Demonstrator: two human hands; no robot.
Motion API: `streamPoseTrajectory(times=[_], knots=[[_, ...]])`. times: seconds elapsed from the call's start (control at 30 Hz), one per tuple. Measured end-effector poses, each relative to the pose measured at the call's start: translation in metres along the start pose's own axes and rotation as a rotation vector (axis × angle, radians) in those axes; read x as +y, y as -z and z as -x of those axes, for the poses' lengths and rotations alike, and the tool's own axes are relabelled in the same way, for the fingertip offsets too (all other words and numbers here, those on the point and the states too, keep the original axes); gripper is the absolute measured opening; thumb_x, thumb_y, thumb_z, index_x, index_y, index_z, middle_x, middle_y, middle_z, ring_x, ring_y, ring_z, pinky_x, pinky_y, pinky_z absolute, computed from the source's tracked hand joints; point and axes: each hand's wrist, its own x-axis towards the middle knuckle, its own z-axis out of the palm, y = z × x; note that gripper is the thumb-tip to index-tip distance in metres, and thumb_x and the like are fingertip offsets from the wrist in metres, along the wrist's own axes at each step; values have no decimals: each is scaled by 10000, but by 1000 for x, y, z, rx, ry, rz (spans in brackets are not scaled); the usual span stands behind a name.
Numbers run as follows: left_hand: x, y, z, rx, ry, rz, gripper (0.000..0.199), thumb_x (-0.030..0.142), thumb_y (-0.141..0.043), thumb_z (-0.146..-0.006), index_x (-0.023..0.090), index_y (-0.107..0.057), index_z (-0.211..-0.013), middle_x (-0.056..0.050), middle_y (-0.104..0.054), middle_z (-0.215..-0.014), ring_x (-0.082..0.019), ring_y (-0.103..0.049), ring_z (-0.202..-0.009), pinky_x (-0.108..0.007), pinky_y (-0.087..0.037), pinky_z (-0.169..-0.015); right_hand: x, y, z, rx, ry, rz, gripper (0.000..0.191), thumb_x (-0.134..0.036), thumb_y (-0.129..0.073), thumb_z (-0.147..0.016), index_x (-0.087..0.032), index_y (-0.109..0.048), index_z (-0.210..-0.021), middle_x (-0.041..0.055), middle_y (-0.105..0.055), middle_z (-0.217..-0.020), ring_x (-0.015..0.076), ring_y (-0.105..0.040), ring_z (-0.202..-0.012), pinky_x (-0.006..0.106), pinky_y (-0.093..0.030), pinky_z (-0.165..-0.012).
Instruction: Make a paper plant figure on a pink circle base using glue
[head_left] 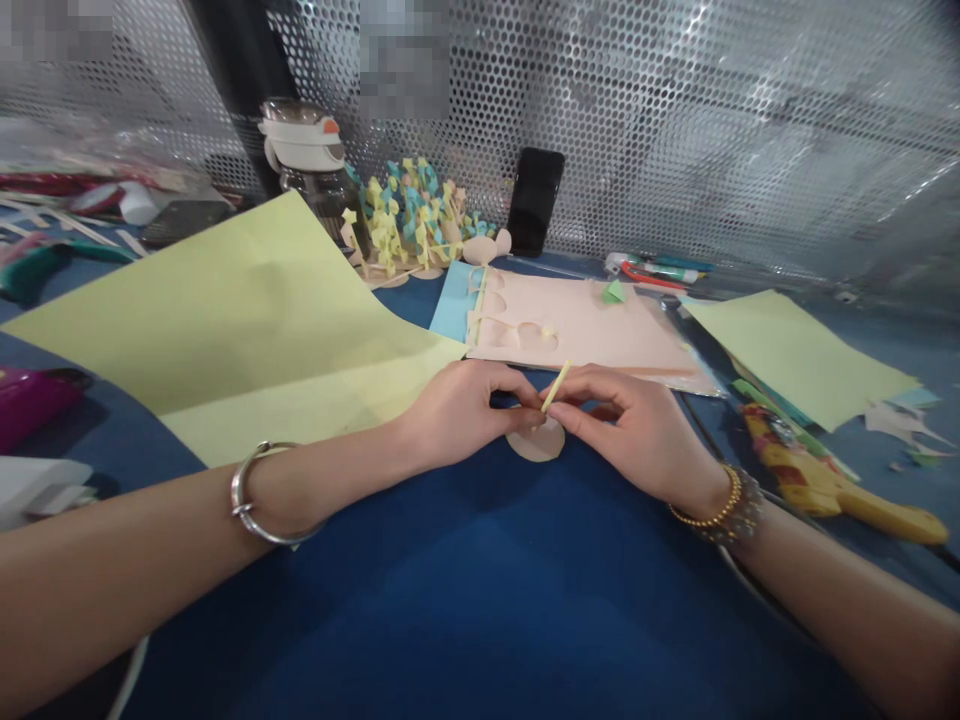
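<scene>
Both hands are meeting low in the head view, the left hand (457,415) and the right hand (637,435) pinching a narrow paper strip (556,387) between their fingertips, its free end tilting up and to the right. Fingers are hiding its lower end, so whether it is touching the tan paper disc (536,445) is hard to tell. That disc is lying on the blue table (465,600) just beneath the hands, partly covered by them.

A peach sheet (585,325) with cut-out circles is lying just beyond the hands, overlapping a pale blue sheet (454,300). A large yellow-green sheet (225,320) is spreading across the table to the left, and a smaller one (795,355) is lying to the right. Farther back, a phone (535,202) is leaning against a perforated metal panel (675,100), beside a cluster of yellow and blue paper curls (409,220) and a bottle (304,160). A yellow-handled tool (825,500) is lying to the right of the right hand. A metal bangle (259,490) is circling the left wrist, and beaded bracelets (716,510) are circling the right.
</scene>
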Motion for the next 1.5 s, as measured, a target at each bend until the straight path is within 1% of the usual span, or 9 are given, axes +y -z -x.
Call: streamPoseTrajectory(times=[0.13,0.33,0.57,0.9,1.1,1.33,1.5], knots=[[0,1,0,1,2,-8,57,253,-691,-760,229,-734,-788,42,-732,-795,-133,-652,-744,-230,-469,-677,0,0,0,-1,1,-7,115,-222,-614,-855,-203,-706,-921,23,-707,-954,151,-641,-854,267,-519,-691],[1,1,0,-5,9,-18,60,252,-685,-762,229,-735,-785,37,-730,-788,-137,-650,-746,-238,-469,-683,0,-1,0,0,2,-14,107,-217,-615,-855,-199,-706,-908,21,-707,-948,143,-639,-848,252,-517,-691],[1,1,0,1,-3,-33,56,250,-692,-761,226,-735,-787,37,-732,-795,-139,-651,-758,-243,-469,-687,-1,-1,0,-2,-25,-11,114,-222,-634,-837,-206,-715,-916,12,-706,-931,132,-641,-814,221,-521,-643],[2,1,0,18,-28,-53,52,241,-699,-759,224,-735,-792,40,-729,-782,-140,-648,-748,-241,-458,-661,0,-3,0,8,-29,-17,87,-226,-630,-847,-202,-707,-880,9,-708,-896,138,-636,-807,239,-518,-673],[1,1,0,13,-36,-49,48,239,-699,-761,221,-732,-789,34,-729,-779,-143,-648,-744,-242,-457,-663,-2,-3,0,8,-48,-23,96,-223,-630,-843,-189,-709,-887,18,-707,-893,139,-633,-798,241,-518,-664],[2,0,0,15,-26,-62,55,249,-698,-761,223,-733,-795,28,-730,-780,-148,-649,-749,-249,-466,-676,-3,-3,-1,8,-45,-14,108,-232,-627,-845,-188,-713,-893,24,-709,-894,145,-636,-800,253,-520,-667],[3,1,1,16,-9,-45,85,274,-685,-760,219,-735,-802,20,-740,-803,-157,-660,-763,-256,-478,-681,-3,-3,0,12,-36,-1,117,-234,-615,-851,-204,-710,-912,35,-708,-931,161,-640,-818,273,-530,-672]])
